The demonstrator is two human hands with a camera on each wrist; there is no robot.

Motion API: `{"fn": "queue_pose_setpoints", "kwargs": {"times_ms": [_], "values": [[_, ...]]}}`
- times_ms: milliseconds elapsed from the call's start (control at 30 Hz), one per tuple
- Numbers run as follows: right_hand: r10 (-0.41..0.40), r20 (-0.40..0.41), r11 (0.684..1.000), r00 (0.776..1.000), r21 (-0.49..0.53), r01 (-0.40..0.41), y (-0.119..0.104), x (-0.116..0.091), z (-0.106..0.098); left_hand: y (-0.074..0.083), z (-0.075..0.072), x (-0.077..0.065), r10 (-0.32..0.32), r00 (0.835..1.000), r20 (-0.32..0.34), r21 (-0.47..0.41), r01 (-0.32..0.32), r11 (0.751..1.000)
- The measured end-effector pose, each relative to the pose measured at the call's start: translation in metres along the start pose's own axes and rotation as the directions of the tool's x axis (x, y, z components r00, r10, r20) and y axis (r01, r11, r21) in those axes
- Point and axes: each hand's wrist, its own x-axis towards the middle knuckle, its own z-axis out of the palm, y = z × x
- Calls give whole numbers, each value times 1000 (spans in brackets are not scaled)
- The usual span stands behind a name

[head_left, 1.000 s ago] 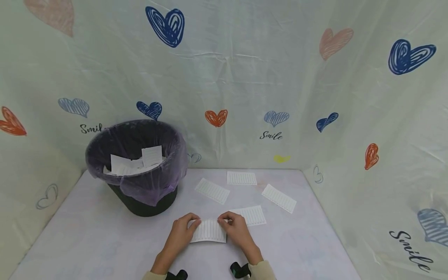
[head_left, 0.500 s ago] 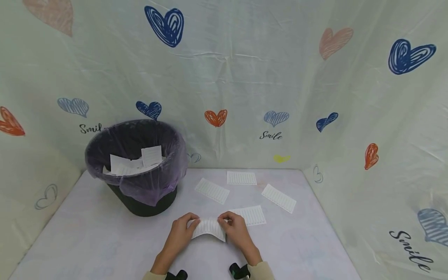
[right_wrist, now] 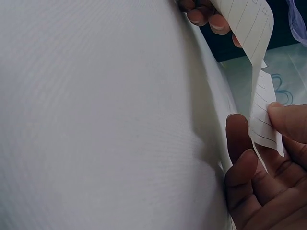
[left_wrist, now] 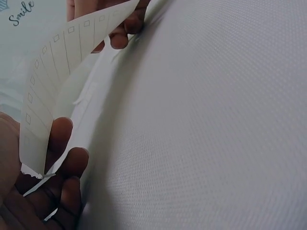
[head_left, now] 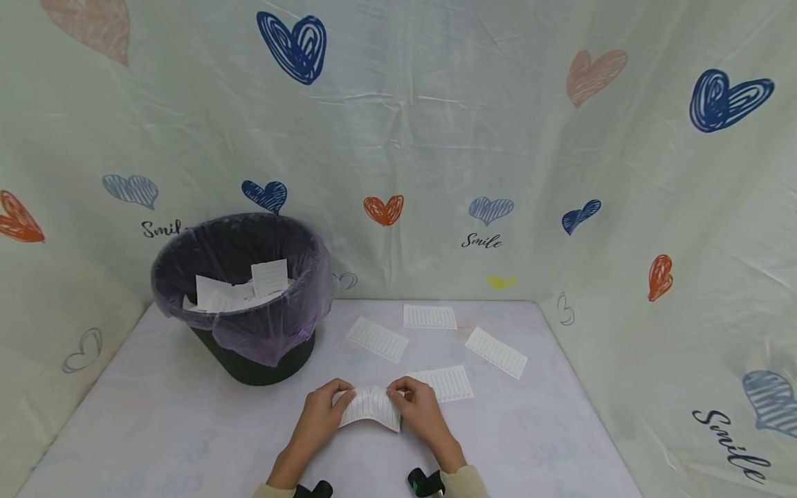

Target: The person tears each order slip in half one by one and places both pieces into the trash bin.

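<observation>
Pale cloth wall (head_left: 436, 138) behind and at both sides, printed with hearts and "Smile"; white table (head_left: 187, 429) below it; dark bin (head_left: 261, 366) stands at the table's far left, purple bag (head_left: 274, 335) folded over its rim, white papers (head_left: 270, 279) heaped inside. Left hand (head_left: 325, 410) and right hand (head_left: 422, 409) near the front of the table, close together, each pinching the held slip (head_left: 371, 407) between thumb and fingers; black devices (head_left: 425, 482) at both wrists. Held slip is ruled, sits between the hands, bowed up in the middle; right wrist view shows a break in its edge, how deep I cannot tell. Four loose slips (head_left: 497, 353) lie flat beyond, well apart from the bin; the nearest is partly hidden behind the right hand.
</observation>
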Motion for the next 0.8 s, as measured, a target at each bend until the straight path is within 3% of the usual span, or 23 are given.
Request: {"fn": "queue_pose_setpoints", "kwargs": {"times_ms": [233,500,800], "values": [[-8,-10,1000,1000,-15,7,-1,-1,-1,1,0,-2,-8,1000,11,9,8,1000],[-16,-36,1000,999,-22,16,1,-1,-2,-2,-2,-2,-7,1000,-25,26,8,1000],[2,-5,1000,1000,28,-1,1,-1,-2,-3,0,-4,-9,998,-56,12,9,1000]]}}
